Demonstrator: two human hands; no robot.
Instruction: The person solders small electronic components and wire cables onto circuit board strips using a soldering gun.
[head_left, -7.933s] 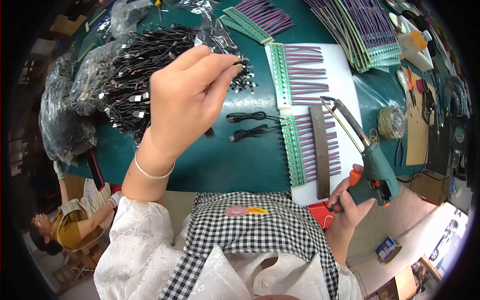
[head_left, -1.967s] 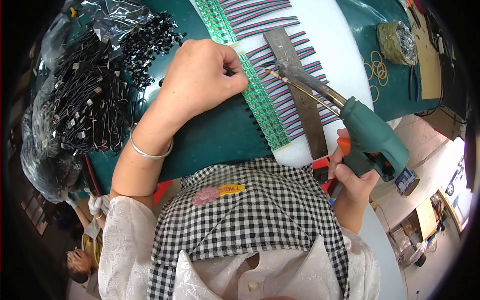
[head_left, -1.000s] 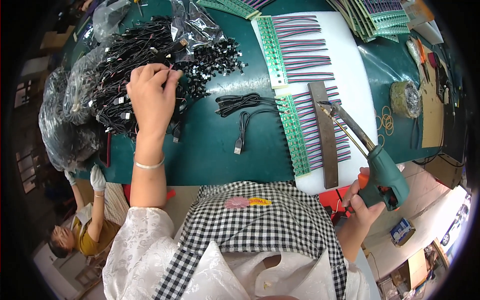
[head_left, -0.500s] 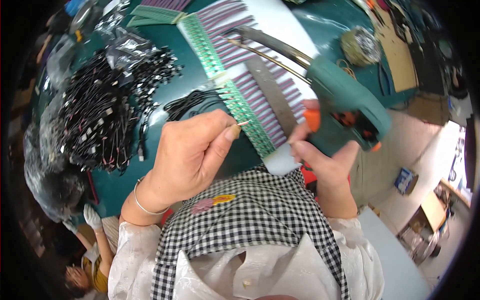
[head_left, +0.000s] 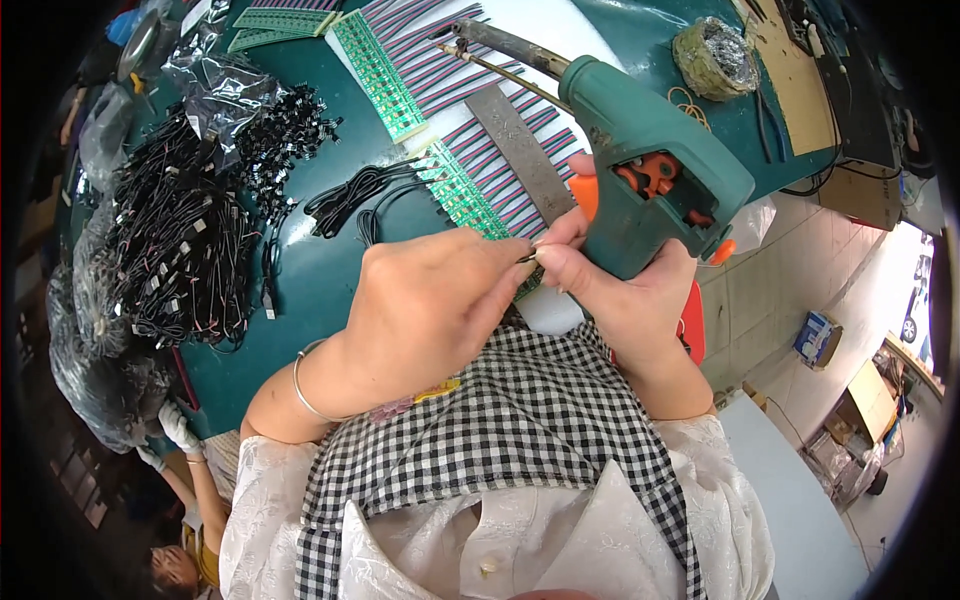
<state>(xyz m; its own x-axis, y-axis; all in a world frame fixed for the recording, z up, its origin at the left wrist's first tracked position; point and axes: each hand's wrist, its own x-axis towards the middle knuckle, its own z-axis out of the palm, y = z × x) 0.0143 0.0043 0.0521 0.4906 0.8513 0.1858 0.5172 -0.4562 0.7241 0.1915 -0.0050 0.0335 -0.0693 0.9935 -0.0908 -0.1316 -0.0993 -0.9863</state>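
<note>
Closed in a pinch, my left hand holds the end of a thin cable in front of the apron. My right hand grips a green soldering gun with an orange trigger, its metal tip pointing to the upper left. The right thumb and a fingertip also meet at the cable end. Beyond my hands lie strips of green circuit boards with rows of coloured wires on a white sheet. A flat metal bar rests across the wires. Several black cables reach the boards' left edge.
A big heap of black cables and plastic bags covers the table's left side. A roll-shaped container and pliers lie at the far right. At lower left, another person's gloved hand is by the bags.
My left hand has moved right, and my right fingers have come to meet it at the cable end. The soldering gun has shifted slightly up and left.
</note>
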